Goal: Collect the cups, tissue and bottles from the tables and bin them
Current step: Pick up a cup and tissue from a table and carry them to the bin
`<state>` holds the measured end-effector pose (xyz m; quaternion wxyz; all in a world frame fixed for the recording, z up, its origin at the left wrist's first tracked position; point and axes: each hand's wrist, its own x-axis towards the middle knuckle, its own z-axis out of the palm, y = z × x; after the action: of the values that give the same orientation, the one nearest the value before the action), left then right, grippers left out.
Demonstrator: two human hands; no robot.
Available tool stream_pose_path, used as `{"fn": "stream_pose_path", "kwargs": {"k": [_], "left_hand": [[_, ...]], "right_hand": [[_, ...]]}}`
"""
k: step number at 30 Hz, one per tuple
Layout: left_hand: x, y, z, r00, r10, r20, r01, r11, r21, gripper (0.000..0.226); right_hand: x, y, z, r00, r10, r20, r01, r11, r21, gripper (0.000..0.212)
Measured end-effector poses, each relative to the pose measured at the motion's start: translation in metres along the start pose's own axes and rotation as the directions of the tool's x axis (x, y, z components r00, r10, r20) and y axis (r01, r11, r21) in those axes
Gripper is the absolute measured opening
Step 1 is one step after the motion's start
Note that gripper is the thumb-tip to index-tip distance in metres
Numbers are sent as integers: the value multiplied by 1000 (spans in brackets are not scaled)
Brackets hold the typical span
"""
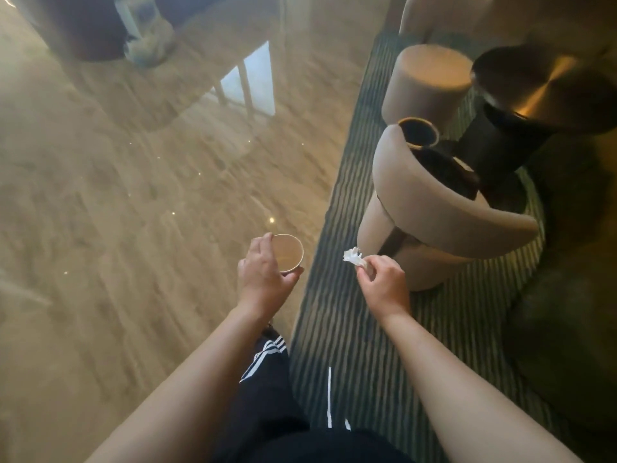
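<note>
The left hand (263, 274) is gripping a paper cup (288, 252) from the side, with fingers curled round its far wall and the thumb lying against the near rim. The cup is being held upright in the air above the glossy floor (133, 202), close to the floor's border with the striped carpet (337, 329). The cup's mouth is facing up, and its inside is showing a tan tone; whether it holds liquid cannot be told.

The right hand (384, 284) is pinching a crumpled white tissue (353, 256) between thumb and fingertips, with the remaining fingers curled in. The tissue is sticking out to the upper left of the hand, in the air above the carpet, just beside the base of a beige chair (434, 195). The two hands are being held near each other but apart.

A second cup (419, 132) with a dark interior is showing behind the chair's curved back. A beige stool (430, 85) is standing beyond the chair, beside a round dark table (547, 85) on a black pedestal. The frame is blurring slightly throughout.
</note>
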<state>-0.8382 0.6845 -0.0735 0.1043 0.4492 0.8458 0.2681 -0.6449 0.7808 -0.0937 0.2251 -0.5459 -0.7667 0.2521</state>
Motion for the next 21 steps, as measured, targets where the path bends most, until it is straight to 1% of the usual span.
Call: {"fn": "stream_pose_path", "kwargs": {"k": [5,9,11,16,21], "left_hand": [[174,-22,20,996,90,26,-91,995,37,84],[314,-27,21,979,181,92,-188,979,74,84],[378,-25,22,973,199,114,-209,975,77,85],[507,4,47,961,230,155,-238,971,30,82],[620,40,104,922,322,216,-330,944,3,81]], "right_hand": [[144,-27,51,1000,14,3,-14,1000,-16,8],[267,-55,72,997,83,1,-83,996,-26,11],[323,-65,77,992,129,-11,-130,991,-31,11],[433,-73,91,979,174,-106,-180,982,-52,10],[533,-47,110,945,291,-149,-301,953,-46,7]]}}
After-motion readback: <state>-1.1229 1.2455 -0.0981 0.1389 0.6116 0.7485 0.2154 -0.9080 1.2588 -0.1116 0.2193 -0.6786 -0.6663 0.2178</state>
